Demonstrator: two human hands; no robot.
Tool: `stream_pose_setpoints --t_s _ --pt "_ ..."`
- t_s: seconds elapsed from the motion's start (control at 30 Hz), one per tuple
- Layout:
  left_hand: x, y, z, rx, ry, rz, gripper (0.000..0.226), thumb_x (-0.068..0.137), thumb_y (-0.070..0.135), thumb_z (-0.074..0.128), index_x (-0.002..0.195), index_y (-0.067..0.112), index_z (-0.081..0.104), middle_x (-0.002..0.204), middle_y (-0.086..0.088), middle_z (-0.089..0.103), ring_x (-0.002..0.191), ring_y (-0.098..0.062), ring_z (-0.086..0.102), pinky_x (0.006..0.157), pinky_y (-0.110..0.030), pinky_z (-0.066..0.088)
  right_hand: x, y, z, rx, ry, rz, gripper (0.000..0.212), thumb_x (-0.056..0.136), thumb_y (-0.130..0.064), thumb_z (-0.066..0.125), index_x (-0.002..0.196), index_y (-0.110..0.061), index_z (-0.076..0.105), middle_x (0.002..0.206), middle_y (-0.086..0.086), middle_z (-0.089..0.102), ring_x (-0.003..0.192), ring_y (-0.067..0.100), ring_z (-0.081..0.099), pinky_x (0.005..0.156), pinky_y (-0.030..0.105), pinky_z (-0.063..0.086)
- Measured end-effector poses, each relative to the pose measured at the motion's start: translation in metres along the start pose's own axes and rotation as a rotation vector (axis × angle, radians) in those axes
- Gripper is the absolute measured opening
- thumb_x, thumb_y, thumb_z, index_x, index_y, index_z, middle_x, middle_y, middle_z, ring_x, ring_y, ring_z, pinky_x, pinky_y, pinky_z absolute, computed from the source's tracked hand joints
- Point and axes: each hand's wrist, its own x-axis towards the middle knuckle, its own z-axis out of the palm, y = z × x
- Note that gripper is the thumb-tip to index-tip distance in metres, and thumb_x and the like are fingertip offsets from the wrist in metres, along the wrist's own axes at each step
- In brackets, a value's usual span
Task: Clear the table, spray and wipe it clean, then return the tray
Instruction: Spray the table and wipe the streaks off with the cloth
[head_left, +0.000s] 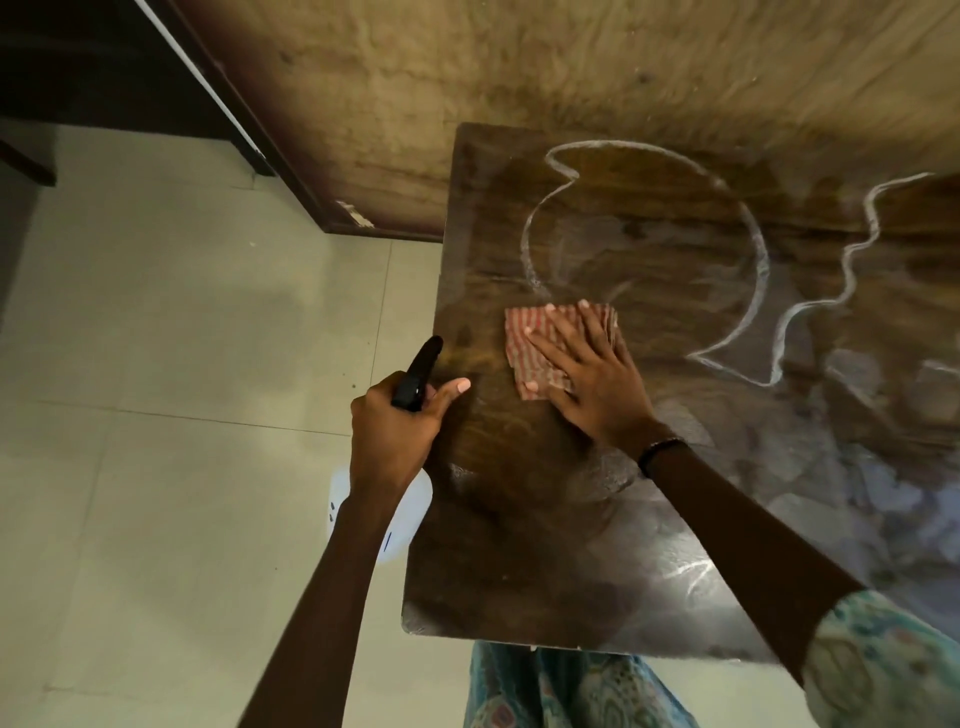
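A dark wooden table (545, 545) fills the right half of the head view, marked with white foamy lines (748, 244) and smears. My right hand (587, 374) lies flat, fingers spread, on a folded red-striped cloth (524, 338) near the table's left edge. My left hand (395, 431) hangs just left of that edge, closed around a spray bottle: its black nozzle (418, 371) sticks up past my fingers and its white body (410, 504) shows below my wrist. No tray is in sight.
Pale floor tiles (156, 415) spread to the left of the table. A brown wooden wall panel (467, 67) stands behind it, with a dark door frame (249, 135) at the upper left. My patterned clothing (571, 691) touches the table's near edge.
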Motion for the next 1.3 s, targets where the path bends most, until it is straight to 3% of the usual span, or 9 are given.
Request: stream_pose_setpoints --t_s 0.1,0.2,0.37,0.5,0.63,0.77,0.9,1.0,1.3 --pt "0.004 0.001 0.000 -0.006 -0.009 0.023 0.053 0.066 0.051 0.072 0.096 0.007 0.070 0.068 -0.004 0.065 0.063 -0.014 0.059 0.064 -0.018 0.040 0.044 -0.028 -0.003 0.045 -0.005 0.094 0.065 0.088 -0.053 0.029 0.149 -0.031 0.026 0.159 0.004 0.019 0.147 0.037 0.007 0.114 0.063 0.013" --pt "0.008 0.002 0.002 0.021 -0.021 0.058 0.062 0.062 0.056 0.069 0.097 0.005 0.070 0.071 -0.008 0.067 0.066 -0.022 0.061 0.064 -0.021 0.043 0.066 -0.062 -0.001 0.035 -0.042 0.031 0.070 0.085 -0.057 0.017 0.150 -0.032 0.022 0.160 0.004 0.014 0.147 0.037 0.002 0.116 0.061 0.005" --pt "0.018 0.012 0.011 0.080 -0.014 0.043 0.044 0.071 0.039 0.078 0.095 0.003 0.069 0.069 -0.006 0.064 0.058 -0.011 0.052 0.064 -0.024 0.039 0.033 -0.067 0.008 0.004 -0.014 -0.260 0.059 0.088 -0.046 0.035 0.141 -0.022 0.045 0.152 0.011 0.036 0.144 0.038 0.021 0.115 0.060 0.016" --pt "0.027 0.023 0.024 0.089 -0.030 0.024 0.032 0.075 0.034 0.079 0.083 0.005 0.067 0.068 -0.004 0.063 0.066 -0.023 0.061 0.066 -0.028 0.046 -0.007 -0.017 0.006 -0.039 -0.002 -0.373 0.059 0.090 -0.049 0.041 0.146 -0.031 0.033 0.154 0.004 0.034 0.144 0.033 0.023 0.116 0.053 0.017" --pt "0.035 0.033 0.040 0.054 -0.035 -0.013 0.038 0.069 0.042 0.079 0.076 0.007 0.067 0.071 -0.004 0.068 0.071 -0.022 0.065 0.069 -0.026 0.045 0.000 0.028 -0.007 -0.043 0.009 -0.222 0.061 0.089 -0.052 0.035 0.147 -0.034 0.026 0.153 0.006 0.034 0.142 0.035 0.025 0.112 0.057 0.028" --pt "0.045 0.040 0.056 0.082 -0.043 -0.017 0.045 0.068 0.048 0.079 0.078 0.006 0.068 0.075 -0.007 0.070 0.075 -0.024 0.067 0.074 -0.031 0.053 0.029 0.029 -0.014 0.007 0.009 -0.053 0.064 0.090 -0.052 0.035 0.149 -0.033 0.022 0.158 0.004 0.022 0.147 0.032 0.011 0.114 0.058 0.021" --pt "0.050 0.048 0.068 0.136 -0.031 -0.044 0.059 0.063 0.056 0.077 0.080 0.002 0.063 0.075 -0.010 0.066 0.073 -0.026 0.066 0.066 -0.033 0.053 0.032 0.028 -0.009 -0.001 0.018 -0.044 0.064 0.090 -0.052 0.035 0.150 -0.032 0.023 0.159 0.004 0.020 0.147 0.031 0.008 0.115 0.057 0.017" --pt "0.051 0.052 0.071 0.148 -0.007 -0.060 0.051 0.066 0.052 0.078 0.077 0.005 0.058 0.071 -0.008 0.063 0.071 -0.027 0.065 0.062 -0.028 0.049 0.032 0.030 -0.007 -0.001 0.023 -0.052 0.064 0.090 -0.053 0.033 0.150 -0.032 0.022 0.159 0.004 0.019 0.147 0.032 0.007 0.115 0.056 0.014" --pt "0.052 0.047 0.064 0.155 0.040 -0.081 0.056 0.068 0.050 0.076 0.098 0.003 0.069 0.077 -0.014 0.068 0.075 -0.030 0.067 0.058 -0.020 0.042 0.033 0.031 -0.004 -0.007 0.005 -0.050 0.066 0.091 -0.055 0.033 0.151 -0.033 0.019 0.160 0.003 0.015 0.148 0.032 0.004 0.116 0.057 0.014"
